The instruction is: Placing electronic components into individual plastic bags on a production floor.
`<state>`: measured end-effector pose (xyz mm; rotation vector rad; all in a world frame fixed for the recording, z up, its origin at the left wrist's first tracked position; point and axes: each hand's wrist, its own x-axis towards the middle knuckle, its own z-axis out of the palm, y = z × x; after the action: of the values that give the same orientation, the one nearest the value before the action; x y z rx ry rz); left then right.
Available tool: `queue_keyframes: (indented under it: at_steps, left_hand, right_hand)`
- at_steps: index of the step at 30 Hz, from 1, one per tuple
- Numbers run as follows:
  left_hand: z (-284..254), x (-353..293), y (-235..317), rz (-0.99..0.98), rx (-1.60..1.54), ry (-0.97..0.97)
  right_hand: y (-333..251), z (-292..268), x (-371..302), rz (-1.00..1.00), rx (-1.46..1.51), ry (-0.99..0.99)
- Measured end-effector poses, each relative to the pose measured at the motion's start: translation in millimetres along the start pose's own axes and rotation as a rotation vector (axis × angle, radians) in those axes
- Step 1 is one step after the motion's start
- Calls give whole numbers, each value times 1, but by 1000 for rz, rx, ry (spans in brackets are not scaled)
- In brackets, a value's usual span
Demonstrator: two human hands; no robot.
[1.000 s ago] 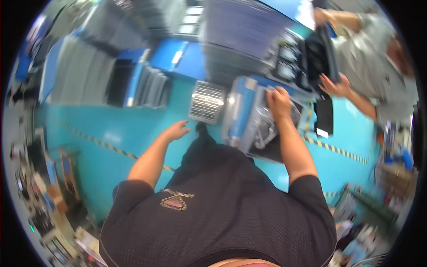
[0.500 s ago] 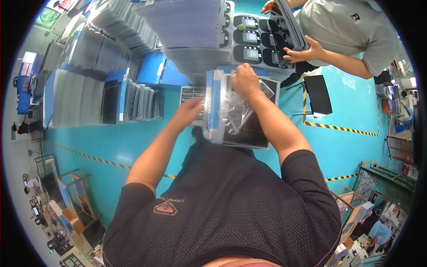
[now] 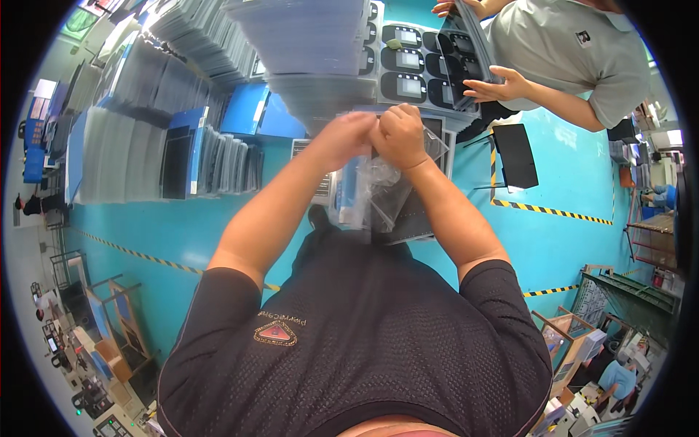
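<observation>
My right hand [image 3: 399, 137] is closed, its fingers curled at the top of a crumpled clear plastic film [image 3: 384, 178]. My left hand [image 3: 348, 138] is right beside it, near its knuckles, and is smeared by motion, so its fingers cannot be made out. Under the film lies a dark flat panel [image 3: 408, 222] with a pale frame pattern. A blue folder-like strip [image 3: 347, 182] runs along the panel's left side, partly behind my left forearm. Farther left, a sheet with dark printed blocks [image 3: 322, 191] shows past that forearm.
Tall stacks of clear sheets [image 3: 298, 44] rise ahead. More upright sheets [image 3: 120, 160] and blue folders [image 3: 244, 109] stand left. Black-windowed panels [image 3: 402, 86] lie ahead right. A co-worker's hand [image 3: 502, 86] is by a bundle of panels [image 3: 473, 44]. A black stool [image 3: 515, 155] stands right.
My left hand has moved up and right, from the printed sheet to beside my right hand. My right hand stays nearly in place, its fingers more tightly curled. The film's folds have shifted.
</observation>
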<state>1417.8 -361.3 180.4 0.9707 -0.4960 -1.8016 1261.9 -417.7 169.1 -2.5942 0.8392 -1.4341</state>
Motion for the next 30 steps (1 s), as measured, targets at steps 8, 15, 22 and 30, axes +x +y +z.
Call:
queue_keyframes:
  at_steps: [8,15,22,30]
  left_hand:
    - [-154,22,27,29,-118,477]
    - [-431,-229,2,257,-143,1048]
    - [-464,-272,-21,114,844,1150]
    - [-460,-237,-22,123,1168,1215]
  right_hand:
    - [-41,-63,17,290,385,-446]
    - [50,-134,-21,927,346,-383]
    - [46,45,-48,346,-254,-471]
    - [43,57,-55,248,-287,-445]
